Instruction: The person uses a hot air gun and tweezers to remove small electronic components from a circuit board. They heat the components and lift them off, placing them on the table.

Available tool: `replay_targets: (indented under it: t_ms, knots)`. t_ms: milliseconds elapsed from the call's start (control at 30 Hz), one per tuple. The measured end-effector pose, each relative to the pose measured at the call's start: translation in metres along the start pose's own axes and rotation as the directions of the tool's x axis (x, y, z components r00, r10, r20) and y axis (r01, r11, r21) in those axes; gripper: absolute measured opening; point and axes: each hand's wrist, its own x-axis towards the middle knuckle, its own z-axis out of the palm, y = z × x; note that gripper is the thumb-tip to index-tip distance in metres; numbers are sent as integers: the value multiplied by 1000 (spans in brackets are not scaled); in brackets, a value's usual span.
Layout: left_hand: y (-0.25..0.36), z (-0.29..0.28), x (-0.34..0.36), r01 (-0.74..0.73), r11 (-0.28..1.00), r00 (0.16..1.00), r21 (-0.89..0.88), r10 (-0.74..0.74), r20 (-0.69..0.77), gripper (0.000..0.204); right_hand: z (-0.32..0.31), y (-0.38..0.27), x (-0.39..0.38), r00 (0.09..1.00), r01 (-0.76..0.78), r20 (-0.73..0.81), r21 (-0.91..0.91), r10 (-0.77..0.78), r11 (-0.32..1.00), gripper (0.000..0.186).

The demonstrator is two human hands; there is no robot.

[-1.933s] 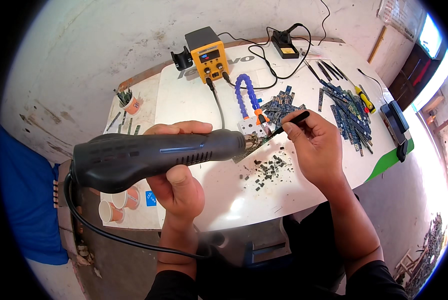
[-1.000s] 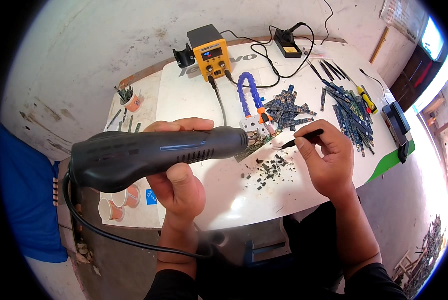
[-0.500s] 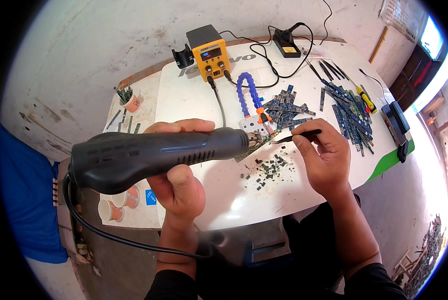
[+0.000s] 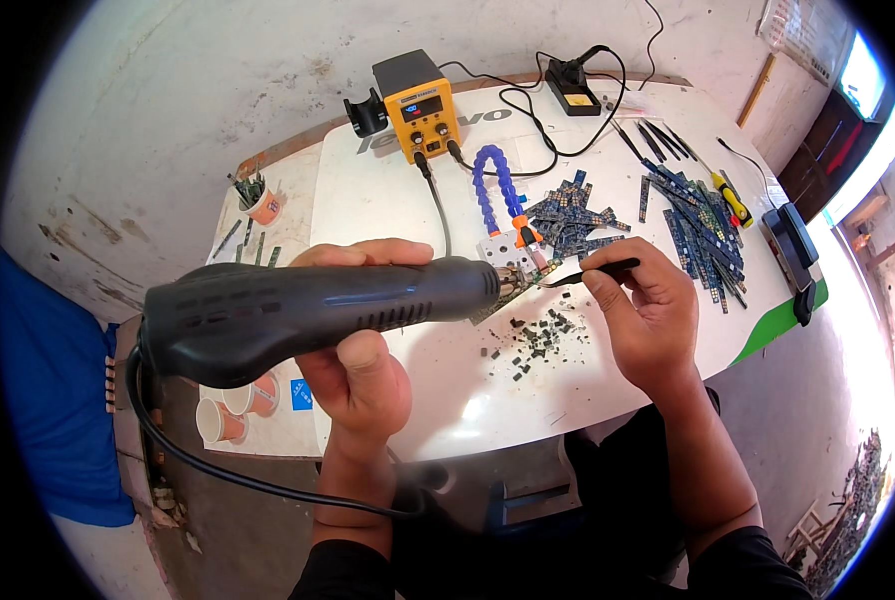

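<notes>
My left hand [image 4: 368,385] is wrapped round a black hot air gun [image 4: 318,310], held level with its metal nozzle pointing right. The nozzle is close over a narrow circuit board strip [image 4: 541,272] near a metal block with a blue segmented hose [image 4: 485,195] and an orange fitting. Between the thumb and fingers of my right hand [image 4: 653,315] are black tweezers [image 4: 593,273], their tips at the strip by the nozzle. The gun hides part of the strip. Small dark chips [image 4: 543,340] lie scattered on the white table just below.
A yellow soldering station [image 4: 418,110] stands at the back, beside a soldering iron stand [image 4: 573,90]. Piles of circuit board strips [image 4: 706,235] lie to the right, with a yellow-handled screwdriver [image 4: 733,200]. Paper cups [image 4: 221,421] stand at left; the gun's cable [image 4: 268,490] loops below.
The hot air gun has shifted very slightly to the right. Both hands keep almost the same place and grip.
</notes>
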Motion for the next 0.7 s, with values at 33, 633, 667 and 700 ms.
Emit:
replay_targets:
  t_ms: [33,633,667,700]
  knots:
    - [0,0,0,0,1000,1000,0,0,3,63,0,-1,0,1000,0,1,-2,0,1000,8]
    - [0,0,-1,5,1000,1000,-10,-5,16,63,0,-1,0,1000,-2,-3,-19,1,1000,8]
    - [0,0,-1,3,1000,1000,-9,-3,15,62,0,-1,0,1000,-1,-5,-16,1,1000,8]
    - [-1,0,-1,1,1000,1000,-8,-1,14,62,0,0,0,1000,-1,-6,-13,1,1000,8]
